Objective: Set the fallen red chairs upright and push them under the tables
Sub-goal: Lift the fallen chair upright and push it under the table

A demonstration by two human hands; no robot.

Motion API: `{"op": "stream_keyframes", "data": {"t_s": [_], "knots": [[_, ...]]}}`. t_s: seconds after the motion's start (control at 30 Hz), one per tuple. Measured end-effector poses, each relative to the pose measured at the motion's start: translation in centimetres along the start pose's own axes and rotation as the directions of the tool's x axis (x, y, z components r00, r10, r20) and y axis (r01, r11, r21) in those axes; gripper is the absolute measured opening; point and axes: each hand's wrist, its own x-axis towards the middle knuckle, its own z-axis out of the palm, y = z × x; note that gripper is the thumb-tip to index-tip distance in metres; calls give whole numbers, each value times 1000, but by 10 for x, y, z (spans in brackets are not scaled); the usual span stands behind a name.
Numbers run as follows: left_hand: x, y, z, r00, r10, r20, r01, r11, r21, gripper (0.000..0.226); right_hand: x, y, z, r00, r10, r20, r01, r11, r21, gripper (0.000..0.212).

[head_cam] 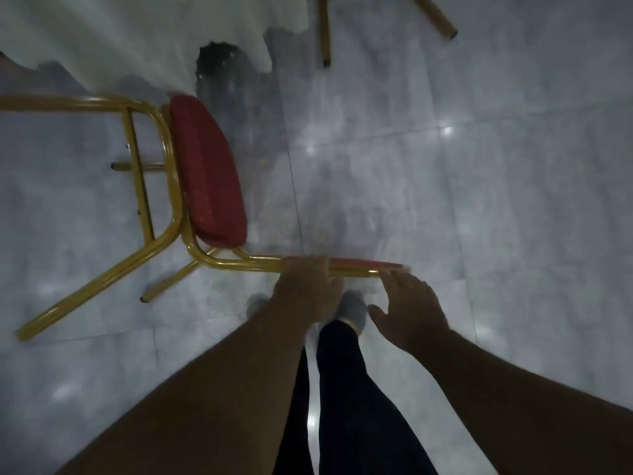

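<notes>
Grip: left hand is closing around the gold tube of the chair's backrest frame; right hand is hovering just beside the same tube with fingers spread, holding nothing, its fingertips touching or almost touching the end of the tube.
Floor: grey tiled floor is shining with light reflections, so it is probably smooth and a little slippery.
Tablecloth: white tablecloth is hanging at the upper left, its edge reaching down close to the chair legs.
Chair: red chair is lying on its side on the floor, seat cushion facing right, gold legs pointing left and toward the tablecloth, backrest pointing toward the person's feet.
Second chair: only gold legs of another chair are showing at the top edge, well apart from the first one.
Shoe: grey shoe is standing directly below the backrest tube.
Stage: lifting is not yet done, I think; the chair is not upright.
Risk: with only one hand holding, the frame may be twisting and slipping out; the legs may be sliding on the tiles, catching the tablecloth, or the tube may be dropping on the shoe.
</notes>
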Motion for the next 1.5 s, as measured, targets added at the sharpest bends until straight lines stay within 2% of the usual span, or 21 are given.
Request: {"op": "stream_keyframes", "data": {"t_s": [0.1,0.3,0.37,0.5,0.63,0.93,1.07,1.2,1.33,1.5], "knots": [[26,-8,40,1000,10,-6,-10,997,75,58,24,15,46,1000,4,-2,-4,999,40,62],[74,-23,102,996,89,-26,-81,974,211,63,74,45,103,1000,9,25,-11,998,68,71],[89,-24,116,992,115,-43,-103,970,220,58,90,55,112,999,32,39,-36,991,128,63],[108,-21,129,983,119,-143,-88,975,203,48,109,77,125,999,-15,30,10,990,139,32],[122,-16,126,977,124,-173,-79,967,243,34,117,90,122,991,-110,79,96,983,159,22],[106,-24,106,967,175,-185,-102,933,344,41,112,75,93,971,-238,30,232,964,129,15],[86,-14,91,946,192,-263,-119,956,269,43,99,59,67,962,-274,13,270,953,135,17],[56,-1,79,884,339,-321,-277,934,225,29,75,33,27,941,-336,-44,339,931,136,28],[15,-3,45,836,358,-415,-337,933,126,21,42,-12,-26,931,-343,-124,360,921,151,34],[-63,-21,-28,789,352,-504,-367,927,72,22,-3,-46,-76,830,-490,-267,533,838,117,33]]}}
